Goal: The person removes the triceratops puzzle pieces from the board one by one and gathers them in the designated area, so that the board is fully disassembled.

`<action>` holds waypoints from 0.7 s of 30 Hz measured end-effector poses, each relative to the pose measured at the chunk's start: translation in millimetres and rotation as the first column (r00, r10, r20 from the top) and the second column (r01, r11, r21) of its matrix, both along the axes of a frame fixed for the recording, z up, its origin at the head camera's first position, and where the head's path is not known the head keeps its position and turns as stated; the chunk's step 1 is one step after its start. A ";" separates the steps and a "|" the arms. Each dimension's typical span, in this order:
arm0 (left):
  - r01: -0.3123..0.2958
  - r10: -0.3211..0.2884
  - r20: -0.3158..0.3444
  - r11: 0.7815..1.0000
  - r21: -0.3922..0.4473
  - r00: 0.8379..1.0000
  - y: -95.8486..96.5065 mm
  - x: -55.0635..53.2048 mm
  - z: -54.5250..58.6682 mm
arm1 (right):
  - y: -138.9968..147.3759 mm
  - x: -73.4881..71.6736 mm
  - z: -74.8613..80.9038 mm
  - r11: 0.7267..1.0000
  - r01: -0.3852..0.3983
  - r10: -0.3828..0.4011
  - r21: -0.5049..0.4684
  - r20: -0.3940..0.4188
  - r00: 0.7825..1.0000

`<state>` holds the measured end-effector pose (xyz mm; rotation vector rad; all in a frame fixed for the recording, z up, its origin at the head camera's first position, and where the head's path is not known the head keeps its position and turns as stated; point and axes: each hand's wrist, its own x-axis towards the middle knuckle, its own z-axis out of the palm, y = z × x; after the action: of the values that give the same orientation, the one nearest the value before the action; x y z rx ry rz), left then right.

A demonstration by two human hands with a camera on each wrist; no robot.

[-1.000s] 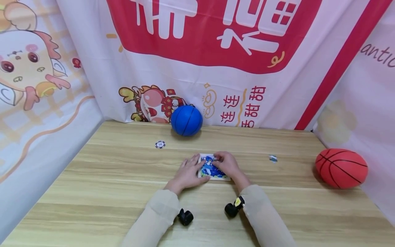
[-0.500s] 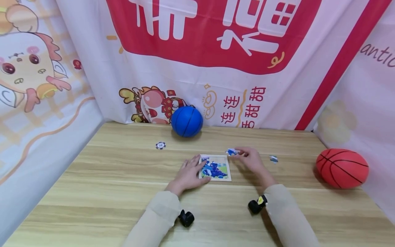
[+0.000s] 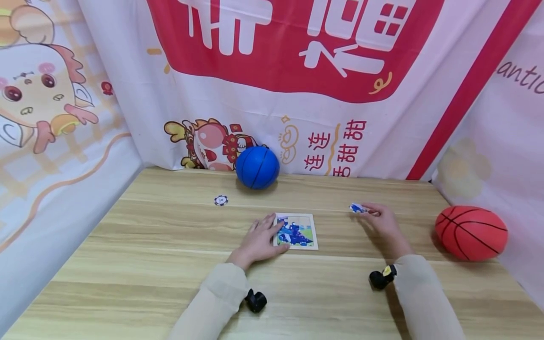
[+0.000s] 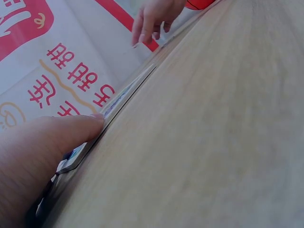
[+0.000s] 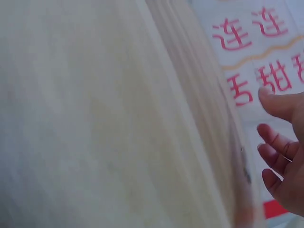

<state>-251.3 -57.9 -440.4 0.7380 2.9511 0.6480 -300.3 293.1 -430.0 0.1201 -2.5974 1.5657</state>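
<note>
In the head view, my left hand (image 3: 258,240) rests flat with spread fingers on the left side of a small square picture puzzle (image 3: 313,231). Its thumb lies on the puzzle's near edge, as the left wrist view also shows. The puzzle has a pale frame and a blue, green and white picture, with a bare patch at its upper right. To the right, my right hand (image 3: 384,224) holds a blue-and-white puzzle piece (image 3: 357,208) at its fingertips, low over the table. In the right wrist view the piece is hidden; the thumb and bent fingers show.
A blue ball (image 3: 257,167) sits at the table's back edge, before a printed cloth. A round chip marked 10 (image 3: 221,200) lies on the table (image 3: 170,264) left of the puzzle. A red ball (image 3: 471,233) stands at the right.
My right hand has lifted a piece off the puzzle and carried it right, over where a small loose piece lay; that piece is now hidden by the hand. My left hand has stayed put.
</note>
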 end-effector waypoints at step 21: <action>0.007 -0.007 -0.012 1.000 0.003 1.000 -0.8 -2.3 -2.5 | 16.8 -9.9 -12.1 0.916 0.002 0.089 0.402 -0.209 0.974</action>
<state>-253.6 -58.7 -442.9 0.7544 2.9582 0.6504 -310.2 309.8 -442.1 0.3669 -2.7028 0.9400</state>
